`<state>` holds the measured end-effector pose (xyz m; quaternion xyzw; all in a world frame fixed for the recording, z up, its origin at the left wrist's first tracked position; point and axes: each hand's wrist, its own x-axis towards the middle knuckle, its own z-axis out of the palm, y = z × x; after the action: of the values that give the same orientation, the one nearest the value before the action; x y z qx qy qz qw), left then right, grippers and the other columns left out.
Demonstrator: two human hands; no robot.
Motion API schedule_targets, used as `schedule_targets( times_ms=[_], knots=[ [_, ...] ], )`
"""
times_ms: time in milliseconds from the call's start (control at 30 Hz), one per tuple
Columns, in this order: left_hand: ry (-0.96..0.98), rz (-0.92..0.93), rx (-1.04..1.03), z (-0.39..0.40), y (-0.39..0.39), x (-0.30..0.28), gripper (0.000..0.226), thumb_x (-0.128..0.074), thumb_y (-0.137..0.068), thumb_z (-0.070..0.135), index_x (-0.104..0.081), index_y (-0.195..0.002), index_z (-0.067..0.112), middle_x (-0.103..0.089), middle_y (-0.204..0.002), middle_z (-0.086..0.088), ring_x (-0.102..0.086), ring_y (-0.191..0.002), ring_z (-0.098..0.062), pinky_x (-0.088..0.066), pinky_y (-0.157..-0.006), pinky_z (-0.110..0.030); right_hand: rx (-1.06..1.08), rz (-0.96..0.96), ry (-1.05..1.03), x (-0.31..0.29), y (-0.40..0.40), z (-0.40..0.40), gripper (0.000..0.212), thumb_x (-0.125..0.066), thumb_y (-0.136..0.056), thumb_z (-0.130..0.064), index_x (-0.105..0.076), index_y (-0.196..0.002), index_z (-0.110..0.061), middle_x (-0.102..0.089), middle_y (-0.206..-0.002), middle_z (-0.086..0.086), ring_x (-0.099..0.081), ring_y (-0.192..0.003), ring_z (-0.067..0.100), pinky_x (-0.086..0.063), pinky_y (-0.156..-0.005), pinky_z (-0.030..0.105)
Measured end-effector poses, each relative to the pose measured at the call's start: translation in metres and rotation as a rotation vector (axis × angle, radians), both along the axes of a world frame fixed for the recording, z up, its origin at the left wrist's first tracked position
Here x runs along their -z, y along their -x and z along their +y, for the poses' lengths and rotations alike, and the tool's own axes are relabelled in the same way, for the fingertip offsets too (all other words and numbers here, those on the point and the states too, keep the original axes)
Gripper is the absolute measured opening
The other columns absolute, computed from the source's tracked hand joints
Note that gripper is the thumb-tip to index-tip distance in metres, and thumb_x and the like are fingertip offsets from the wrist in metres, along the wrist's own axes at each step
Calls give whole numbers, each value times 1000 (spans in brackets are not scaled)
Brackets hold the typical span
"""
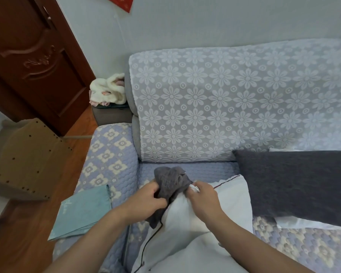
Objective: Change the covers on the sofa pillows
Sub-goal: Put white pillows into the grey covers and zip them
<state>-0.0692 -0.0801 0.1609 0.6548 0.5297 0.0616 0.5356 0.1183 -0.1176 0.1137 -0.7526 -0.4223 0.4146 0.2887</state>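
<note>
A white pillow insert [187, 219] lies on the sofa seat in front of me, with a bunched grey knit cover [170, 181] at its far end. My left hand [149, 200] grips the grey cover from the left. My right hand [202, 198] pinches the cover's edge and the white pillow corner at the right. A second pillow in a dark grey knit cover [295, 182] leans at the right on another white pillow [303, 225]. Folded teal covers [81, 211] lie on the sofa's left armrest.
The sofa [234, 99] has a lace flower throw on its back and a quilted blue seat cover. A cardboard box [24, 160] stands on the wooden floor at left. A brown door [34, 56] is behind it. A cream fleece garment [108, 91] sits on a small dark stool.
</note>
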Motion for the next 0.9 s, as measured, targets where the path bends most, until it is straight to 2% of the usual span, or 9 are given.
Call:
schedule_targets(
  times_ms=[67,133,233,300,367,500,667,833,900],
  knots=[
    [27,1,80,5,8,-3,42,-54,-75,2,-67,-107,26,-72,-103,-4,-69,-100,-22,-55,-87,-43,-49,24,-20,2,0,1,17,-58,-86,-16,-61,-70,-11,-63,-68,-1,-54,-69,15,-40,-62,31],
    [-8,76,170,12,11,-7,47,-46,-78,-7,-68,-105,24,-74,-103,0,-69,-100,-16,-55,-84,-36,-93,85,-47,2,2,0,14,-60,-86,-9,-68,-74,-14,-66,-70,-5,-56,-67,4,-41,-60,19],
    [-99,160,212,17,4,-10,39,-43,-89,-3,-65,-84,29,-72,-89,4,-69,-91,-16,-55,-78,-35,-86,220,-34,-1,2,-1,12,-65,-87,-8,-73,-81,-13,-70,-75,-5,-56,-65,-1,-40,-56,12],
    [-187,164,171,15,-4,-2,31,-49,-92,4,-63,-85,31,-70,-90,9,-66,-90,-10,-56,-83,-37,-62,336,-2,-4,-3,-1,7,-69,-88,-11,-75,-86,-14,-74,-83,0,-62,-71,6,-44,-58,16],
    [-256,127,124,10,-13,5,17,-58,-92,18,-61,-103,31,-70,-98,9,-66,-92,-9,-56,-84,-43,-67,408,4,-4,-8,-2,8,-70,-88,-11,-75,-91,-16,-76,-88,-1,-66,-76,8,-47,-61,18],
    [-250,76,102,1,-28,10,33,-64,-91,24,-54,-121,35,-68,-109,14,-65,-95,-2,-56,-86,-38,-30,422,27,1,-15,-5,15,-71,-86,-12,-74,-97,-21,-76,-95,-2,-71,-92,17,-58,-80,33],
    [-244,154,197,-6,-34,18,48,-60,-88,39,-40,-131,50,-55,-125,10,-58,-112,-13,-53,-94,-44,6,474,62,6,-17,-5,14,-65,-89,-7,-71,-98,-15,-77,-92,4,-72,-93,27,-60,-84,44],
    [-429,321,87,-19,-46,27,44,-54,-94,29,-29,-130,23,-58,-93,-1,-56,-81,-25,-44,-68,-38,52,707,67,8,-22,1,22,-53,-89,3,-68,-105,-3,-74,-99,18,-72,-90,33,-60,-75,46],
    [-388,295,-76,-25,-49,35,37,-58,-91,32,-34,-118,23,-60,-97,-2,-58,-86,-28,-43,-69,-38,61,936,116,9,-28,5,23,-55,-82,0,-63,-104,1,-66,-97,18,-63,-85,33,-52,-72,41]
  ],
)
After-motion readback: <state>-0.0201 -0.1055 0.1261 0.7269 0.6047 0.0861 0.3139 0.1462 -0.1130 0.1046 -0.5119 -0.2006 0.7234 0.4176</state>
